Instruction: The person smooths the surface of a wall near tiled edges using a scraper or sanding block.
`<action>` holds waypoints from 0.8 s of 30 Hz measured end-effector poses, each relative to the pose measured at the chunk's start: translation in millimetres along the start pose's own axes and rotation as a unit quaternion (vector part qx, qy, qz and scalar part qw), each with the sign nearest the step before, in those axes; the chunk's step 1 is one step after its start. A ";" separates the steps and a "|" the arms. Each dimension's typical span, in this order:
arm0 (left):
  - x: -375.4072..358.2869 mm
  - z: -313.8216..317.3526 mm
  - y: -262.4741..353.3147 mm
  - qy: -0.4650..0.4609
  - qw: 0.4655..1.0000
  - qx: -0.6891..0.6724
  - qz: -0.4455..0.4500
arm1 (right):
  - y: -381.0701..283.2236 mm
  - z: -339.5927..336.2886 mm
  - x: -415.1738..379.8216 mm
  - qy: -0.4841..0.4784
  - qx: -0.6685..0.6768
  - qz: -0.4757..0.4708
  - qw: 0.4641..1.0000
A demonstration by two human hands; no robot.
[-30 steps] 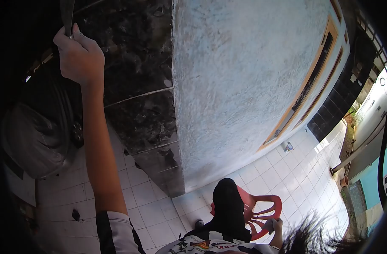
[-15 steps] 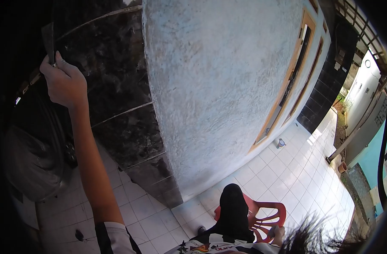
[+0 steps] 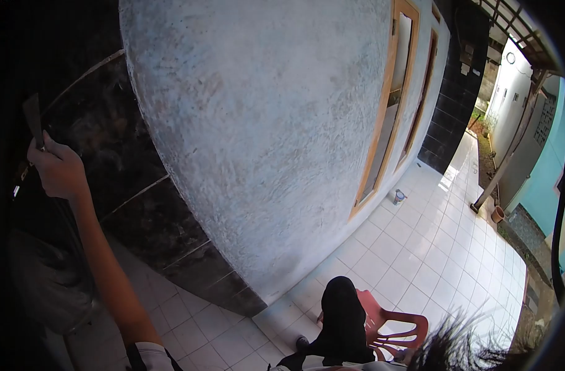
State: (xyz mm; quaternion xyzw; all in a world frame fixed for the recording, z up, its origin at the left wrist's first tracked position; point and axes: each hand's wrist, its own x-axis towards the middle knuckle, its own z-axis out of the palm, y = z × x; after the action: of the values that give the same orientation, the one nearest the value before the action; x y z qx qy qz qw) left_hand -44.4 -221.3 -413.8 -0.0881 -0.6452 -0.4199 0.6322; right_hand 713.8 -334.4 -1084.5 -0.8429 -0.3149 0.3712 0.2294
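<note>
My left hand (image 3: pixel 58 168) is raised at the far left, its fingers closed round the lower end of a flat-bladed scraper (image 3: pixel 32 119). The blade points up, in front of the dark tiled wall section (image 3: pixel 103 136); whether it touches the tiles cannot be made out. Low in the view, a small part of my right hand (image 3: pixel 404 355) shows by the back of a red plastic chair (image 3: pixel 401 331). Hair and the frame edge hide most of it, and its fingers cannot be made out.
The rough, pale blue-white wall (image 3: pixel 264 123) fills the middle, with wood-framed windows (image 3: pixel 387 111) beyond. A small can (image 3: pixel 398 197) stands on the white tiled floor (image 3: pixel 381 241). A wooden post (image 3: pixel 502 167) and a brown pot (image 3: pixel 497 214) are at the right.
The view has shifted, and the wall and windows now appear farther left. My left hand with the scraper appears lower and farther left. Less of my right hand shows beside the chair.
</note>
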 end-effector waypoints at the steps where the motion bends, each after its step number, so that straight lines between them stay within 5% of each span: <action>1: 0.2 4.0 -4.6 -0.007 1.000 -0.010 0.008 | 3.5 3.7 -8.7 -0.002 0.003 0.000 1.000; 6: 2.0 21.4 -27.9 -0.007 0.999 -0.029 0.015 | -8.0 14.1 -24.5 -0.016 0.012 -0.012 1.000; 24: -4.8 -7.4 5.9 0.020 0.995 -0.092 0.020 | -228.5 92.0 11.3 -0.148 -0.001 -0.224 0.963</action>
State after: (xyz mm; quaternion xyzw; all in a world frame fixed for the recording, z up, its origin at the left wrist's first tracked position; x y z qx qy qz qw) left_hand -34.3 -220.4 -416.6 -0.1504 -0.5893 -0.4661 0.6425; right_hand 566.5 -153.3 -1005.2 -0.6869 -0.5264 0.4306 0.2562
